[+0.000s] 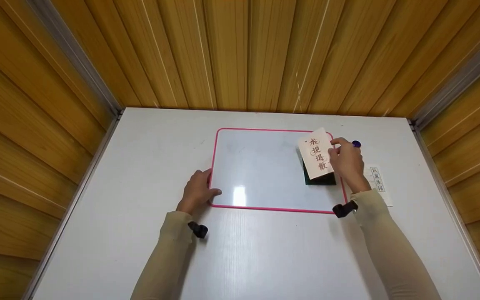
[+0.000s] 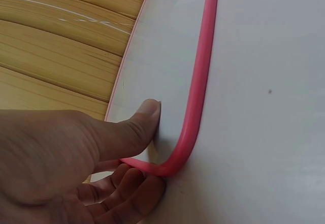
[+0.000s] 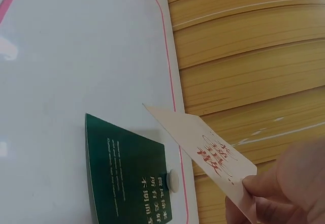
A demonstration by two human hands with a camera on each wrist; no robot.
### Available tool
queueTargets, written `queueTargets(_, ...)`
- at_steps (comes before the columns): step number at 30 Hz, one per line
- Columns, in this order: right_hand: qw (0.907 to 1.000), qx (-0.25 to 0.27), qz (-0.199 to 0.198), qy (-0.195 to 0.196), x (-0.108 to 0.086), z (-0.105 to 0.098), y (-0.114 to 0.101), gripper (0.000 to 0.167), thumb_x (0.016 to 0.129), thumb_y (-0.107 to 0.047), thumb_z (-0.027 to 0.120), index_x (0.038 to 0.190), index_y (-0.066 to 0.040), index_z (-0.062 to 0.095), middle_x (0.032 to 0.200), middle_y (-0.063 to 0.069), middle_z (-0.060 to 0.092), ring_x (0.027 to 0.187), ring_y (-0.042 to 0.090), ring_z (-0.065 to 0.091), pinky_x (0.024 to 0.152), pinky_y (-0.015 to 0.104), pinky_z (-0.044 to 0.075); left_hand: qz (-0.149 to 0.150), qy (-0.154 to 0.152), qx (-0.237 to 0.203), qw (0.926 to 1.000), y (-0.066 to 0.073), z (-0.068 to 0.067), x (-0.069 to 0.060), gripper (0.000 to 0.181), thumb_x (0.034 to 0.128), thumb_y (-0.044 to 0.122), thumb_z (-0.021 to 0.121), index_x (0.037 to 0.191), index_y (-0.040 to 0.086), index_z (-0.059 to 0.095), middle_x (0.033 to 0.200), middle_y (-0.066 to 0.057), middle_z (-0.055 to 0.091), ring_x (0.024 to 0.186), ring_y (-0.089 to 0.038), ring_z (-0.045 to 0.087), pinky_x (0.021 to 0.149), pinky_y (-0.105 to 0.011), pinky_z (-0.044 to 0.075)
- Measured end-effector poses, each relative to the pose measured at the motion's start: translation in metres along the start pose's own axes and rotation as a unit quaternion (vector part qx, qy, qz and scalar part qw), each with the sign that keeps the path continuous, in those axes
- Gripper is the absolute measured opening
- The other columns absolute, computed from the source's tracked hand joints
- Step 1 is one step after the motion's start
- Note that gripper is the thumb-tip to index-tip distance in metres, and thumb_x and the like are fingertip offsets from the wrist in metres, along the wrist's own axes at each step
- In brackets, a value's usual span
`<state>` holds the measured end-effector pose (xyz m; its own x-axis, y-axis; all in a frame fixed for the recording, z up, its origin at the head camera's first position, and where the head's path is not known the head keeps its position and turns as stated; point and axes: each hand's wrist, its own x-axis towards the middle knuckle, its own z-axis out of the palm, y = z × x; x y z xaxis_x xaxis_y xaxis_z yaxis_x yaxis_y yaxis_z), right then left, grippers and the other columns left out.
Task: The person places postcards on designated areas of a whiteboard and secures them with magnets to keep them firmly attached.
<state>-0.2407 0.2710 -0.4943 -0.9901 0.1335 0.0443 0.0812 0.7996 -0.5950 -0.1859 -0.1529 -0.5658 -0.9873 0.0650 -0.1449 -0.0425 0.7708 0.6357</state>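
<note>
A whiteboard (image 1: 265, 166) with a pink frame lies on the white table. My left hand (image 1: 198, 191) grips its left edge near the lower corner; in the left wrist view the thumb (image 2: 134, 130) is over the face and the other fingers are curled at the frame. Between the thumb and fingers of my right hand (image 1: 348, 162) is a pale card (image 1: 317, 154) with red characters, tilted above the board's right side. Partly hidden beneath it, a dark green card (image 3: 127, 168) with pale print is on the board. A round white magnet (image 3: 173, 181) sits at the green card's edge.
Right of the board, a white card (image 1: 379, 185) with black characters lies on the table (image 1: 98, 233), partly behind my right wrist. A small dark blue round object (image 1: 356, 144) shows beside my right hand. Wood-patterned walls (image 1: 231, 54) enclose the table's back and sides.
</note>
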Motion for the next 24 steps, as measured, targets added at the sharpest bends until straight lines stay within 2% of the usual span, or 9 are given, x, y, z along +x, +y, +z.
queueTargets(14,0.9997,0.020,-0.009,0.005,0.000,0.028,-0.023,0.034,0.102,-0.017,0.056,0.132,-0.002,0.063,0.093,0.016,0.071,0.073,0.025,0.062,0.057,0.035,0.043,-0.007,-0.001,-0.005,1.0000,0.001,0.001,-0.003,0.080,0.0826,0.021,0.088,0.150,0.000,0.050,0.112,-0.013,0.058,0.099,-0.026,0.053,0.096,-0.044,0.048)
queueTargets(24,0.9994,0.030,-0.012,0.011,-0.003,0.045,-0.038,0.032,0.101,-0.016,0.057,0.128,-0.002,0.066,0.091,0.014,0.072,0.071,0.024,0.062,0.058,0.035,0.043,0.012,0.007,-0.002,0.9999,0.000,0.002,-0.002,0.077,0.0813,0.020,0.089,0.147,0.001,0.053,0.106,-0.012,0.058,0.094,-0.025,0.052,0.089,-0.044,0.048)
